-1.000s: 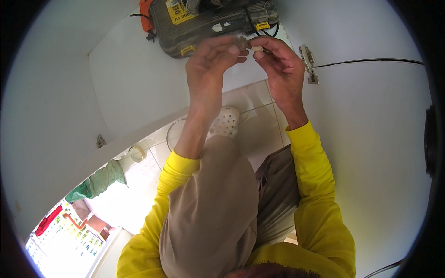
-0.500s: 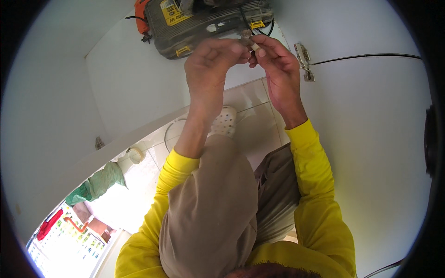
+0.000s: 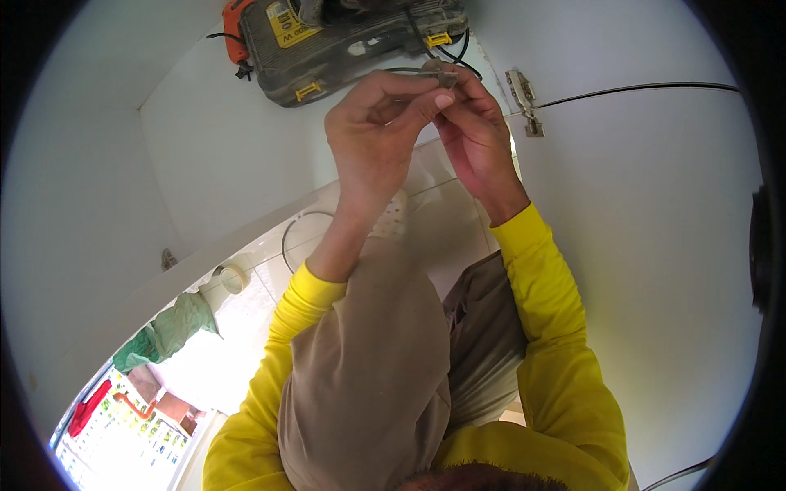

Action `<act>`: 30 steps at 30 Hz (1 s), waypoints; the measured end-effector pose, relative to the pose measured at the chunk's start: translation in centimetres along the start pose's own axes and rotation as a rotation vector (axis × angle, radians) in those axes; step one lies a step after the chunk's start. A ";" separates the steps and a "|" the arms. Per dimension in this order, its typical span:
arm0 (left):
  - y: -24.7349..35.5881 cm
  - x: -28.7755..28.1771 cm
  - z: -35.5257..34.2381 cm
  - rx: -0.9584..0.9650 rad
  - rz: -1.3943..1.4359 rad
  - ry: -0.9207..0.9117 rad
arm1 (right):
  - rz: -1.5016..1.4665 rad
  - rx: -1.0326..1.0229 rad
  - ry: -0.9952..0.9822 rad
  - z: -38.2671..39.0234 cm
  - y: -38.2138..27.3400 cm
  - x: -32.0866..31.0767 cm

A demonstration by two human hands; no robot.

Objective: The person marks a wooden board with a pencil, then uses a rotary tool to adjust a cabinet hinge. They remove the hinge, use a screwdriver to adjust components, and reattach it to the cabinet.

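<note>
My left hand and my right hand meet above my knee, both with fingers closed around a small grey-brown piece, which looks like a metal fitting with a thin bit sticking out. Its shape is partly hidden by my fingers. My left thumb rests beside my right fingers. Just beyond them a dark tool case with yellow latches lies on the white cabinet board, black cords at its side.
A white door with a metal hinge stands at my right. An orange tool sits by the case. On the tiled floor are my white shoe, a tape roll and green cloth farther left.
My hands have come closer together, the left moving right so its thumb overlaps my right fingers. The small piece has turned. The surroundings have shifted slightly left in view.
</note>
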State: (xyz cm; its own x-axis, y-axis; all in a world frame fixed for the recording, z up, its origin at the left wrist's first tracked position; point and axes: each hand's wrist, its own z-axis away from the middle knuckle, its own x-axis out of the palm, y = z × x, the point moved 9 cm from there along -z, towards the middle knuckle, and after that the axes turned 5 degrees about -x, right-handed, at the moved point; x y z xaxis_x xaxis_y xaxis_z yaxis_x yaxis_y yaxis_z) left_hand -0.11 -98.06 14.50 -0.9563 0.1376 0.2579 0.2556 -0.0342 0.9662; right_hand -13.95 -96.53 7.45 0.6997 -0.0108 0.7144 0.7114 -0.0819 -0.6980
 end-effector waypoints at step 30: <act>-2.8 -0.7 -0.4 -0.144 0.183 0.044 | 0.456 -0.113 0.023 -0.1 -2.3 -0.4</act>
State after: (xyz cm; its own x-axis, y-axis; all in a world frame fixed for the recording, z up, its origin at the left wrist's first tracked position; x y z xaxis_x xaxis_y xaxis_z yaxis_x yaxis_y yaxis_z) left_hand -0.23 -98.44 11.60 -0.9019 0.0733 0.4258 0.4056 -0.1956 0.8929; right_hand -15.87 -96.40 8.71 0.9368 -0.0927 0.3375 0.3189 -0.1713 -0.9322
